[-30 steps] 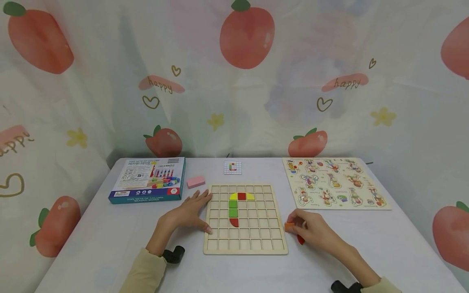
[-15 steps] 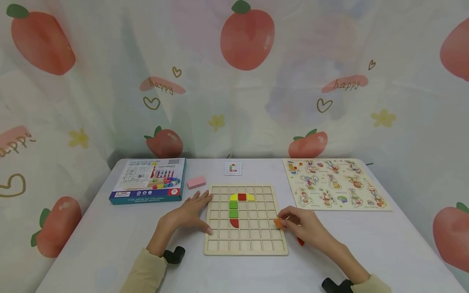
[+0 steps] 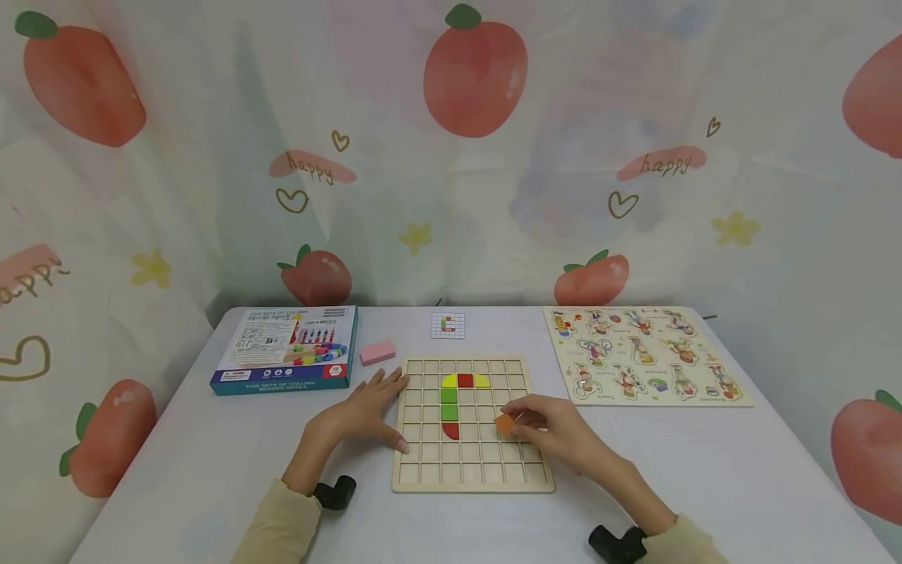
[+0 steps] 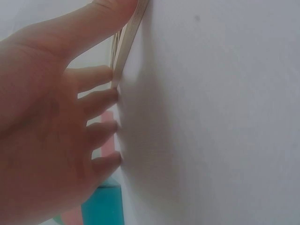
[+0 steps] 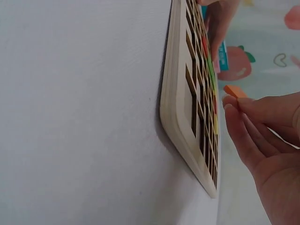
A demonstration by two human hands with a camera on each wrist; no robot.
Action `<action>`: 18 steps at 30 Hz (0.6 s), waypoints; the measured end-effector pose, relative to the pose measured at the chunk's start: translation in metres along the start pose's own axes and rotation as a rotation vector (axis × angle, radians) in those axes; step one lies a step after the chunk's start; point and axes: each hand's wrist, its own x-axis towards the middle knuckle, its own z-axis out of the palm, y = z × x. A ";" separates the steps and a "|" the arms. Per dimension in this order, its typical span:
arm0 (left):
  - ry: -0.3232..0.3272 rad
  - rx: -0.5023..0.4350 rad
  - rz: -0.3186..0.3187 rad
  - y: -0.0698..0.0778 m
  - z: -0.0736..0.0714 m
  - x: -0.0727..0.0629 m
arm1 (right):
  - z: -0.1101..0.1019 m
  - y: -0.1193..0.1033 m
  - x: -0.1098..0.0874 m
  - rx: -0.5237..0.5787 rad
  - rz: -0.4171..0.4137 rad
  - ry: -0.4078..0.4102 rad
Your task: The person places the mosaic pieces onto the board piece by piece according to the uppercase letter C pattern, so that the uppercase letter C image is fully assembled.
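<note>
A wooden grid board (image 3: 472, 474) with square cells lies on the table. Several coloured pieces fill some cells: a yellow one, a red square (image 3: 465, 381) and another yellow along the top, two green squares (image 3: 449, 403) down the left, then a red quarter-round (image 3: 451, 430). My left hand (image 3: 358, 411) rests beside the board's left edge, fingers spread, with the thumb touching the frame. My right hand (image 3: 564, 431) pinches an orange block (image 3: 503, 424) between thumb and fingertips over the right part of the board. The right wrist view shows the orange block (image 5: 234, 91) raised above the grid.
Behind the board lies a small pattern card (image 3: 448, 326). A pink block (image 3: 377, 352) and a boxed bead set (image 3: 285, 348) are at the back left. A wooden picture puzzle (image 3: 644, 356) lies at the back right. A patterned cloth backdrop stands behind the table.
My right hand has carried the orange block leftward from beside the board to above its right-hand cells. A red piece on the table near that hand is now hidden. The left hand stays put.
</note>
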 end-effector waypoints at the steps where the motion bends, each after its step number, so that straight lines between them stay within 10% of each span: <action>1: 0.000 0.001 0.000 0.000 0.000 0.000 | 0.001 -0.001 0.001 -0.001 -0.008 -0.006; 18: -0.002 -0.007 0.021 -0.001 -0.001 -0.001 | 0.024 -0.011 0.022 -0.037 0.000 -0.050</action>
